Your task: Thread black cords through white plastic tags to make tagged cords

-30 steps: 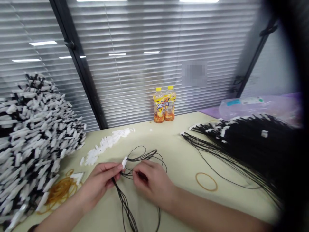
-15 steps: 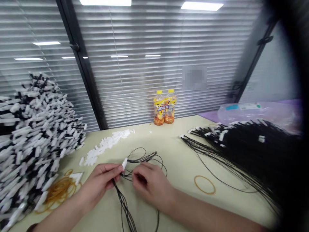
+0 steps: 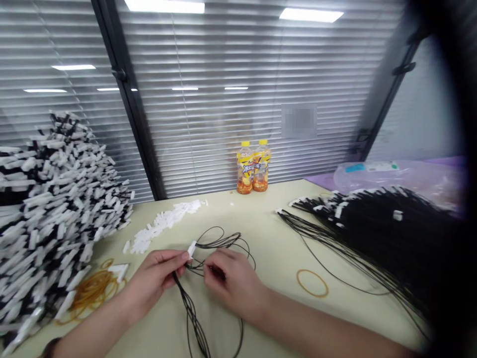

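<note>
My left hand [image 3: 158, 273] pinches a bundle of thin black cables [image 3: 192, 318] together with a small white sleeve-like piece [image 3: 191, 249] that sticks up past the thumb. Below the fingers the cables hang down towards the near edge of the view. Loops of the same cable [image 3: 223, 243] curve over the table beyond both hands. Close by on the right, my right hand [image 3: 234, 281] is closed, its fingertips at a strand of black cable; the inside of the grip is partly hidden.
Left stands a tall heap of white-tipped black cables [image 3: 70, 199], with rubber bands [image 3: 93, 291] beside it. White pieces [image 3: 164, 223] lie scattered behind my left hand. Two bottles [image 3: 245, 169] stand at the back. Rightwards are one rubber band [image 3: 312, 283], more black cables [image 3: 372, 223] and a plastic bag [image 3: 421, 176].
Both hands keep nearly the same pose and grip. The view has shifted very slightly; no object has plainly been moved.
</note>
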`<state>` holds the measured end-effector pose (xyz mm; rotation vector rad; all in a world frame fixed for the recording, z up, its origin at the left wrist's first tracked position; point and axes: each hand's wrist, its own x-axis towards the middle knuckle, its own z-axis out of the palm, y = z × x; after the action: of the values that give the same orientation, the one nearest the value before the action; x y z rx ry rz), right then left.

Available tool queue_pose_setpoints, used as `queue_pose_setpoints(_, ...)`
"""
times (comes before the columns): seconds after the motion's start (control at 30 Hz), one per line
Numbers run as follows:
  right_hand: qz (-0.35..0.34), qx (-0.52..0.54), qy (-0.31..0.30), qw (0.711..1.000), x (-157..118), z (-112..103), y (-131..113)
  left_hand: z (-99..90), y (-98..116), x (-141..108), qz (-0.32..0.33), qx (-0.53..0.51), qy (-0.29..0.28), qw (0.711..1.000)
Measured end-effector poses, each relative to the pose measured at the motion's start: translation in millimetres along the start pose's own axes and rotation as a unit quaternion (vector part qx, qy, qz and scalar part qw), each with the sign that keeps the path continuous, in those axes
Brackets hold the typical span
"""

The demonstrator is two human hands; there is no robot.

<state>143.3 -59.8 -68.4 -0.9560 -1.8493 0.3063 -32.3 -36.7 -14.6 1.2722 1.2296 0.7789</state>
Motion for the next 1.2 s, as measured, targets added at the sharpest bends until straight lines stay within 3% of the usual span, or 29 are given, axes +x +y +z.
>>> queue_pose_setpoints(0.57, -0.006, -0.03, -0.016, 0.999, -0.9, 0.6, -0.1, 1.1, -1.8, -0.1, -0.004, 0.024, 0.002, 1.0)
queue_pose_setpoints(1.2, -0.013, -0.048, -0.02, 0.999, -2.8, -1.9, -4.3, 6.2, -7.7, -3.9, 0.033, 0.148, 0.002, 0.988)
